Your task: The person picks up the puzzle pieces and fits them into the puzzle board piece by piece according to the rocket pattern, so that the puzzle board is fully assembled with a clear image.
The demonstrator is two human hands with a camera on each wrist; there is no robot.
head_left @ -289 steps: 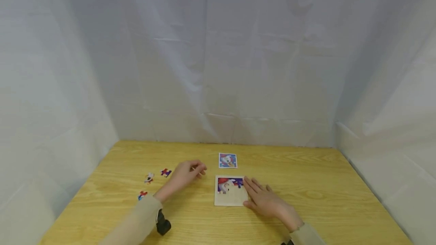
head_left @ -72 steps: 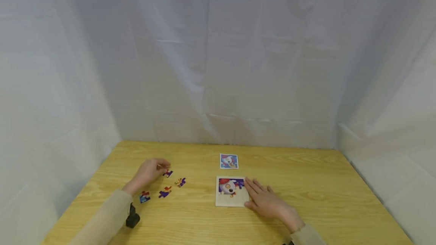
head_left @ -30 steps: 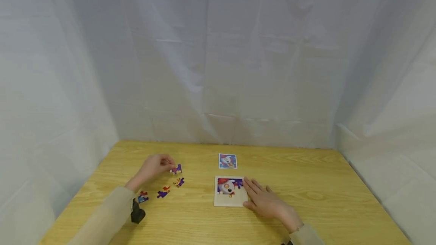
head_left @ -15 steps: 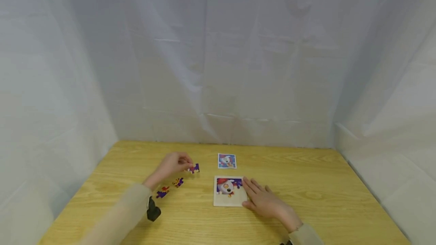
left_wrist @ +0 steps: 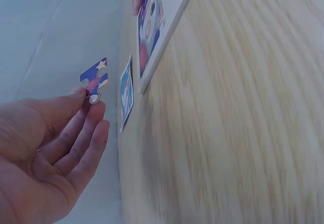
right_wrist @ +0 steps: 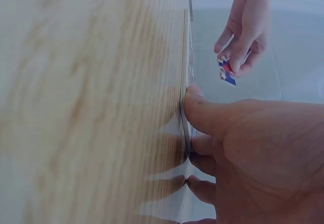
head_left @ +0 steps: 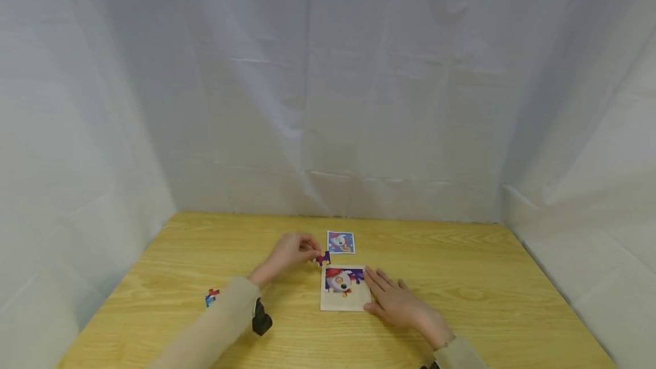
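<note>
writing: none readable anywhere; only printed cartoon art on the puzzle and the card.
left hand (head_left: 289, 250): thumb and fingertips (left_wrist: 93, 111) pinch a puzzle piece (head_left: 323, 258), purple-blue with red and a pale star. Piece is off the table, just above the far-left corner of the puzzle board (head_left: 344, 302), between the board and the reference card (head_left: 340, 242).
right hand (head_left: 397, 302): flat, fingers straight and spread, lying on the table against the board's right edge; thumb (right_wrist: 202, 113) presses on the board's edge in the right wrist view. Holds nothing.
puzzle board: pale wooden tray on the table (head_left: 487, 289), centre-front. Top rows filled with red/purple/white art, lower part bare wood.
reference card: small picture card lying flat, just beyond the board.
loose piece (head_left: 210, 296): red-blue, on the table well left of the board, beside the left sleeve (head_left: 215, 329).
diff vs 0.5 s ago: left hand has carried the piece rightward from mid-left of the table to the board's corner. The two loose pieces seen near the sleeve are now hidden by the forearm. Right hand and board unchanged.
diff vs 2.4 s ago: left hand was at the loose pieces on the left, at a purple one.
</note>
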